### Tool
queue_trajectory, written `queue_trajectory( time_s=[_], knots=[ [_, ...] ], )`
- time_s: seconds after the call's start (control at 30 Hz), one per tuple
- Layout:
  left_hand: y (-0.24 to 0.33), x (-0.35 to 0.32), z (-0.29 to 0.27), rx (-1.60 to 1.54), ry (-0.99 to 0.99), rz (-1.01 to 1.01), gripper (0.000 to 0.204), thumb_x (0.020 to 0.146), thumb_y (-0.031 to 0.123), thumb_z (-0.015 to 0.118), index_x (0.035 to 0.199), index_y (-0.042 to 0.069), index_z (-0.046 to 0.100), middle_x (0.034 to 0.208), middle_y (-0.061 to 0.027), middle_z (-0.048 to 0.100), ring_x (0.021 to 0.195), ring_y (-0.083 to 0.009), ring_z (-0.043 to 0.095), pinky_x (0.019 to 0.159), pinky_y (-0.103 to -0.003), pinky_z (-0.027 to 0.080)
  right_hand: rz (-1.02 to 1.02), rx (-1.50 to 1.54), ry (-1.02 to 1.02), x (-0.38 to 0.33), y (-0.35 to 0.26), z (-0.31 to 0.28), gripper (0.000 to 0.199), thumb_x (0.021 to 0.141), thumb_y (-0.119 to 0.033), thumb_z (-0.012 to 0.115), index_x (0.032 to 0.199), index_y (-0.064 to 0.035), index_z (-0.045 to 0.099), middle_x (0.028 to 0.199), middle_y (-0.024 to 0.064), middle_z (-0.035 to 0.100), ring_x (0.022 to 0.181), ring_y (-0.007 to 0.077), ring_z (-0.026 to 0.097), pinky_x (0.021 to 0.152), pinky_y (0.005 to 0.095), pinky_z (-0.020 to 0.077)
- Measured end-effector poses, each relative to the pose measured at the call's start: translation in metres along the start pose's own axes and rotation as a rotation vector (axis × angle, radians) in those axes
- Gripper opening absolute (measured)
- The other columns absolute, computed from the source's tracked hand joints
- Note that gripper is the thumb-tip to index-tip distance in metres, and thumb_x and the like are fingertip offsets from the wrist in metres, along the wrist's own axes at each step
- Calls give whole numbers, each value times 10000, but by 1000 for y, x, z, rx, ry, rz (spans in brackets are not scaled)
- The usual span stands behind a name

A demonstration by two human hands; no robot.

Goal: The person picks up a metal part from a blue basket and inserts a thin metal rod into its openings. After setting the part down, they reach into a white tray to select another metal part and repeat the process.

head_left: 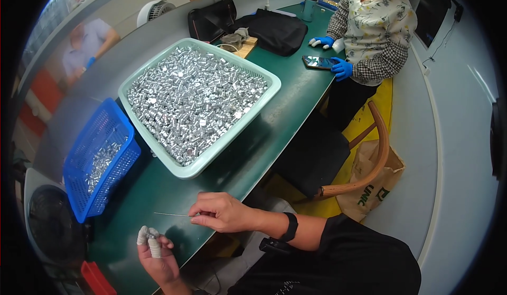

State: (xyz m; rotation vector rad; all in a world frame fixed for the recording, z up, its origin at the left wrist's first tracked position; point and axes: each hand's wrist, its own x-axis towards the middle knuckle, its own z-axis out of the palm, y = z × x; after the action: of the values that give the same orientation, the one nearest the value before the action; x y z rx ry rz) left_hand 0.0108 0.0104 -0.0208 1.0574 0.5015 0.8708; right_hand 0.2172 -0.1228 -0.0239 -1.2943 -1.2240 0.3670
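Note:
My right hand (222, 213) pinches one end of a thin, straight metal rod (171, 214) between thumb and fingers. The rod points left, above the green table. Lower and to the left, my left hand (161, 263) is raised with its fingers curled together; pale wraps cover two of the fingertips. Whatever sits between those fingertips is too small to make out. Beyond both hands stands a pale green basket (190, 172) heaped with small silvery metal parts (195, 100). A blue perforated basket (100, 202) at the left holds fewer such metal parts (103, 163).
Across the green table (264, 147), a person in blue gloves (342, 69) touches a phone (318, 62). Black bags (277, 31) lie at the back. A wooden-armed chair (377, 158) and paper bag (375, 184) are at right. A red bin (97, 279) sits lower left.

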Motion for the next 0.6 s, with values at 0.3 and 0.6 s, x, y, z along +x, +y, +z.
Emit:
queue_trajectory(
  time_s=[0.3, 0.6],
  knots=[
    [-12, 1, 6, -163, 27, -20, 245, 994, 54, 572, 1236, 27, 589, 1048, -104, 628, 810, -189, 587, 674, -324, 503, 50, 8, 2, 4, -10, -4, 121, 830, -5, 745, 947, 0, 717, 728, 40, 565, 606, 104, 514, 530, 247, 383],
    [-11, -2, 6, -200, 1, -29, 247, 998, 106, 588, 1233, 33, 618, 1044, -89, 637, 824, -184, 594, 695, -321, 511, 236, 171, -119, 5, -32, 4, 72, 850, 23, 722, 921, 11, 719, 784, 13, 588, 641, 51, 503, 552, 208, 367]
  ],
)
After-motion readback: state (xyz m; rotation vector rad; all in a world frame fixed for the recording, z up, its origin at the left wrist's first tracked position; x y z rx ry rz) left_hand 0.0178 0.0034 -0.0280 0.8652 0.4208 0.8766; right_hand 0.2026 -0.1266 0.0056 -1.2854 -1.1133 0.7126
